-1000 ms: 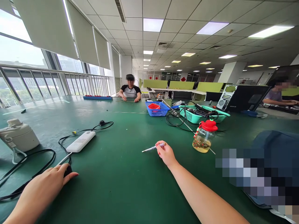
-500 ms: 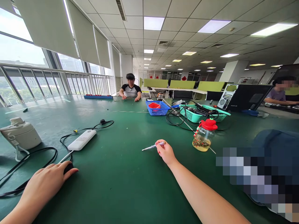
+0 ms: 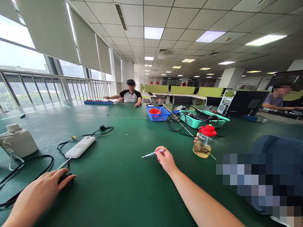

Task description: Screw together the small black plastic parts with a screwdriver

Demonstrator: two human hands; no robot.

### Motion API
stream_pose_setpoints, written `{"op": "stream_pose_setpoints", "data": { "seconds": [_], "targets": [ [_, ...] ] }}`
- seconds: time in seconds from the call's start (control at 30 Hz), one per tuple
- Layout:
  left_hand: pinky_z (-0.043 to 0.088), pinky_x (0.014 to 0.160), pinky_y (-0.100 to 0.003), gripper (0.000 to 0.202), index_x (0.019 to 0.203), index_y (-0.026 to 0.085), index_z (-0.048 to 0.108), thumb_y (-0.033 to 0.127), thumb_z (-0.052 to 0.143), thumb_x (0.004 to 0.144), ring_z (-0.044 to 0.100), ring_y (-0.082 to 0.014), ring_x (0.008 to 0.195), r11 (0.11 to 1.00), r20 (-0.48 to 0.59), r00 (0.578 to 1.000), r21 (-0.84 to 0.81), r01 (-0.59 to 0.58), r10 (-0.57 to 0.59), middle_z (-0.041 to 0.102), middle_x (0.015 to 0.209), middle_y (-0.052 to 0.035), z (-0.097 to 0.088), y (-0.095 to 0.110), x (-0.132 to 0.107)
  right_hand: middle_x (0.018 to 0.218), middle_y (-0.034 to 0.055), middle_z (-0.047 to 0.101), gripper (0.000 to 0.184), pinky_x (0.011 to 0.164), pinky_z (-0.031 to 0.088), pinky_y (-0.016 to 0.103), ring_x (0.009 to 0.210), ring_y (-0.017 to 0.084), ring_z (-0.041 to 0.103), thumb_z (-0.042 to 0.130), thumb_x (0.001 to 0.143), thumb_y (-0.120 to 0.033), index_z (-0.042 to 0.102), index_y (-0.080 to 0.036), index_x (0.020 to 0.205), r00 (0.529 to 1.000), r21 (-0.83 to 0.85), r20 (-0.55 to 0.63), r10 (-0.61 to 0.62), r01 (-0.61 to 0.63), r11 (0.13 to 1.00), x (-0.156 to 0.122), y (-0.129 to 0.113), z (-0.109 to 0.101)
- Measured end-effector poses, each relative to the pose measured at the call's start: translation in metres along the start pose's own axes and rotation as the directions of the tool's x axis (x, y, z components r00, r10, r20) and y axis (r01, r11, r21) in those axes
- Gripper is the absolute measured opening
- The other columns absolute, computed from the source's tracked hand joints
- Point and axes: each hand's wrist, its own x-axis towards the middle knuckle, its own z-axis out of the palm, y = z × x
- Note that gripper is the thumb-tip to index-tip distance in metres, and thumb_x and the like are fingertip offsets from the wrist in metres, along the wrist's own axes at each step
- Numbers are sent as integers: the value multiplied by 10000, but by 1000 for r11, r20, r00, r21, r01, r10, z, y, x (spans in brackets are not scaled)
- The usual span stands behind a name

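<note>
At the lower left, my left hand [image 3: 35,194] lies on the green table [image 3: 113,195], its fingers curled over a small black object [image 3: 63,178] mostly hidden under the palm. A white cord comes from beneath that hand to a white power adapter [image 3: 80,147] just beyond it. My right hand [image 3: 166,160], near the middle, is closed around the clear handle of a slim screwdriver [image 3: 150,154]. The screwdriver's metal shaft points left, and its tip appears just above the tabletop. Nothing touches that tip.
To the right stand a red-lidded glass jar [image 3: 202,145] and a dark blue bag [image 3: 274,146]. Farther back are a blue basket [image 3: 158,117] and a teal basket [image 3: 193,121] of cables. A white bottle [image 3: 19,142] stands left. A co-worker [image 3: 130,94] sits opposite.
The view has tipped up slightly. My left hand has shifted a little left and nearer, along with the black object. My right hand keeps the screwdriver. The co-worker opposite has stretched an arm out sideways.
</note>
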Motion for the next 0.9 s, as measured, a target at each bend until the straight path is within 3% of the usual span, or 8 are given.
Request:
{"op": "stream_pose_setpoints", "data": {
  "seconds": [0.13, 0.23, 0.3, 0.4, 0.47, 0.53, 0.67, 0.9],
  "targets": [
    [470, 841, -378, 584, 1218, 214, 589, 603, 354, 851, 670, -293, 950, 995, 73, 992, -1, -102, 102, 732, 1024, -83, -39, 47, -1, 525, -48, 458, 288, 427, 337, 252, 450, 125, 408, 595, 776, -513, 562, -227, 780, 1000, -22, -6, -14, 14, 1000, -1, -3, 1],
    [472, 824, -376, 552, 1218, 232, 594, 603, 447, 836, 664, -298, 946, 969, 96, 969, -114, -218, 229, 722, 1055, -83, -67, 104, 8, 559, -42, 463, 265, 447, 330, 250, 482, 131, 413, 604, 776, -494, 575, -233, 813, 999, -38, -20, -34, 33, 999, -4, -7, 2],
    [468, 809, -367, 504, 1180, 255, 608, 593, 523, 816, 652, -292, 950, 911, 77, 920, -191, -365, 385, 722, 1007, -70, -77, 147, 20, 584, -39, 464, 238, 466, 319, 250, 498, 130, 398, 604, 785, -470, 591, -239, 838, 998, -77, -19, -68, 66, 995, -7, -11, 2],
    [464, 769, -361, 461, 1109, 235, 624, 555, 622, 776, 630, -294, 938, 803, 41, 824, -257, -537, 564, 707, 933, -86, -74, 209, 41, 632, -22, 499, 195, 493, 322, 256, 511, 127, 382, 571, 822, -426, 621, -239, 846, 988, -186, 3, -155, 153, 971, -10, -16, 2],
    [461, 751, -350, 412, 1076, 213, 622, 506, 638, 786, 619, -288, 930, 770, 27, 799, -286, -570, 601, 693, 909, -103, -63, 243, 55, 694, -3, 547, 190, 513, 348, 259, 535, 130, 410, 556, 836, -407, 630, -234, 860, 980, -228, 9, -200, 196, 954, -12, -18, 1],
    [462, 758, -351, 359, 1064, 199, 614, 449, 634, 808, 609, -286, 935, 764, 32, 801, -325, -557, 598, 683, 905, -111, -50, 267, 64, 741, 11, 576, 196, 526, 372, 257, 553, 130, 435, 546, 846, -398, 629, -223, 880, 974, -247, 5, -225, 220, 944, -13, -19, 0],
    [468, 788, -347, 295, 1068, 205, 604, 355, 641, 816, 596, -278, 968, 760, 35, 822, -404, -509, 569, 677, 930, -93, -27, 288, 70, 711, 9, 575, 230, 496, 386, 247, 514, 116, 429, 516, 866, -400, 607, -200, 933, 978, -246, -7, -207, 199, 949, -12, -17, -2],
    [458, 949, -373, 542, 1224, 238, 559, 381, 721, 727, 559, -265, 1111, 669, 5, 893, -664, -334, 450, 681, 1073, -73, -5, 273, 70, 715, 13, 580, 213, 532, 433, 255, 550, 138, 506, 498, 888, -375, 587, -211, 989, 968, -291, -35, -249, 228, 929, -14, -18, -3]
  ]
}}
